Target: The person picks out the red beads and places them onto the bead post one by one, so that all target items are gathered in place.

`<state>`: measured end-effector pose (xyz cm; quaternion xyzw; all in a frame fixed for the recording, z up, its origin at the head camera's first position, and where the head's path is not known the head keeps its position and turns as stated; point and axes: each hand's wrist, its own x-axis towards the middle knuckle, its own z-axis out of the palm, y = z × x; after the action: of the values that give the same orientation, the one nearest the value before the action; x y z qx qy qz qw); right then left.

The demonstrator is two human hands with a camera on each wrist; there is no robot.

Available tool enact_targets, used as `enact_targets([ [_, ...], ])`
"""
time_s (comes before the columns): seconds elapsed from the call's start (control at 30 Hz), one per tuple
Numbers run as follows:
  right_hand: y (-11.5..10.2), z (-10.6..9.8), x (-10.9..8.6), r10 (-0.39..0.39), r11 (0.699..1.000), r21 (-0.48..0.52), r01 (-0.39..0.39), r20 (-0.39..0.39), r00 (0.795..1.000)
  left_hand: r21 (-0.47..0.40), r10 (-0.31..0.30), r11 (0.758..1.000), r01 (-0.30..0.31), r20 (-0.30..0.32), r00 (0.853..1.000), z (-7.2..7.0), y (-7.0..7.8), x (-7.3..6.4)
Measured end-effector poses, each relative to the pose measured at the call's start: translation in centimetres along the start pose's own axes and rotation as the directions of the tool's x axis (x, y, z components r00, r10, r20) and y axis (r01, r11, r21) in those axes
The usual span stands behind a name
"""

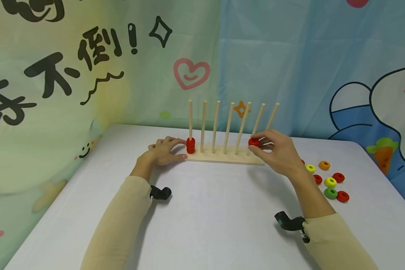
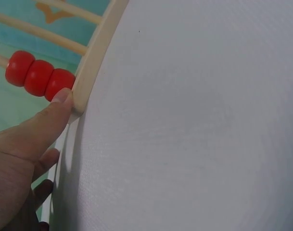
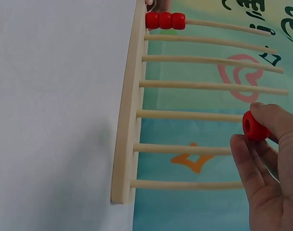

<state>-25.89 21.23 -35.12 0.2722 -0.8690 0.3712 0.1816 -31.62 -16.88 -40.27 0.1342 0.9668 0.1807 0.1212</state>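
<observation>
A wooden peg rack (image 1: 222, 159) stands on the table, its several upright pegs in one row. Three red beads (image 2: 39, 77) are stacked on the leftmost peg. My left hand (image 1: 163, 150) holds the rack's left end, thumb at the front edge beside the lowest bead. Between thumb and fingertips, my right hand (image 1: 278, 150) pinches another red bead (image 3: 254, 126) in front of the right-hand pegs. Its hole shows in the right wrist view, and the bead is well above the rack's base. The other pegs carry no beads.
Loose beads lie on the white table (image 1: 209, 217) at the right: red ones (image 1: 338, 177), yellow ones (image 1: 330, 182), an orange one (image 1: 324, 165) and a green one (image 1: 330, 193). My right forearm partly overlaps them. A printed cloth (image 1: 266, 56) hangs behind the table.
</observation>
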Motion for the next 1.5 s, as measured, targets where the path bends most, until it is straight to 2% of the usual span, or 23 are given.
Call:
enact_targets([
  [0.37, -1.6, 0.4, 1.9, -0.058, 0.997, 0.055, 0.058, 0.000, 0.998, -0.002, 0.001, 1.000, -0.001, 0.007, 1.000, 0.1, 0.0, 0.0],
  [0.53, -2.2, 0.9, 2.7, -0.102, 0.990, 0.097, 0.105, -0.033, 0.994, -0.006, 0.000, 1.000, 0.000, 0.007, 1.000, 0.1, 0.0, 0.0],
  [0.63, -3.4, 1.1, 3.1, -0.146, 0.980, 0.130, 0.154, -0.064, 0.987, -0.005, 0.000, 1.000, 0.000, 0.006, 1.000, 0.1, 0.0, 0.1],
  [0.8, -6.5, 1.3, 3.7, -0.199, 0.963, 0.169, 0.210, -0.080, 0.977, -0.002, 0.001, 1.000, -0.001, 0.003, 1.000, 0.1, -0.2, 0.1],
  [0.93, -7.9, 1.8, 4.1, -0.209, 0.952, 0.214, 0.218, -0.064, 0.976, -0.006, -0.002, 1.000, 0.002, 0.000, 1.000, 0.0, -0.2, -0.1],
  [1.1, -8.5, 2.6, 4.6, -0.213, 0.938, 0.263, 0.225, -0.071, 0.974, -0.014, 0.003, 1.000, -0.003, 0.003, 1.000, 0.0, -0.2, -0.1],
  [1.5, -9.8, 3.8, 5.7, -0.237, 0.923, 0.287, 0.257, -0.103, 0.966, -0.019, 0.001, 1.000, -0.001, -0.005, 1.000, 0.1, -0.3, 0.1],
])
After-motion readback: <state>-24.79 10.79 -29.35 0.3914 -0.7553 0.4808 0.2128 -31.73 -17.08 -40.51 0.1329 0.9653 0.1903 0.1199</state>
